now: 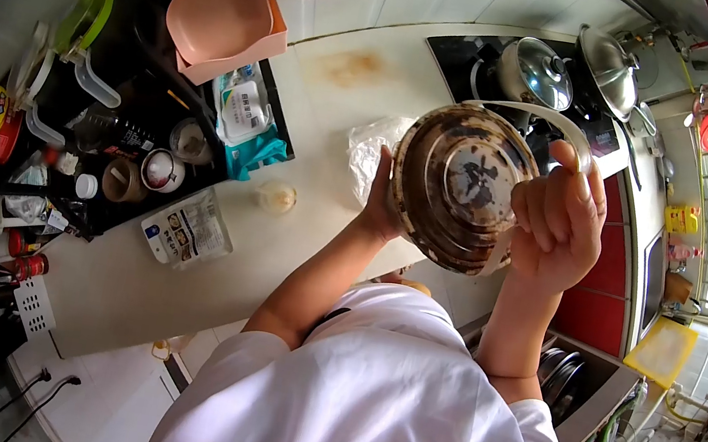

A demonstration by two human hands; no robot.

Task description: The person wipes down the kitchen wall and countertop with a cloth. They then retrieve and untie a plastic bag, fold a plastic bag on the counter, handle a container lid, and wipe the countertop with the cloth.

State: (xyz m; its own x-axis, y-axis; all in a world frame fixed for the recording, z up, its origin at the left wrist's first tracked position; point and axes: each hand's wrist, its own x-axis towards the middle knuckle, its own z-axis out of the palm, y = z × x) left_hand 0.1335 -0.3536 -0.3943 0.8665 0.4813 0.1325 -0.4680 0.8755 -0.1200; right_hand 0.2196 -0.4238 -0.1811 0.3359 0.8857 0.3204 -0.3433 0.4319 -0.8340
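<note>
A round, brown-and-cream mottled container (438, 165) with ringed ridges and a dark mark at its centre is held up over the counter, its flat round face toward me. My left hand (384, 196) grips its left edge, fingers partly hidden behind it. A pale flat band (545, 117) arches from its top edge to the right and seems to run down its right side. My right hand (562, 220) is closed, with thumb and forefinger pinching this band. Behind the container, a crumpled clear plastic bag (370, 153) lies on the counter.
A small pale round item (276, 197) and a white packet (188, 229) lie on the counter (295, 239). Pink bins (218, 25), a wipes pack (245, 114) and jars stand left. A lidded pot (536, 74) sits on the stove; an open drawer (588, 415) holds plates.
</note>
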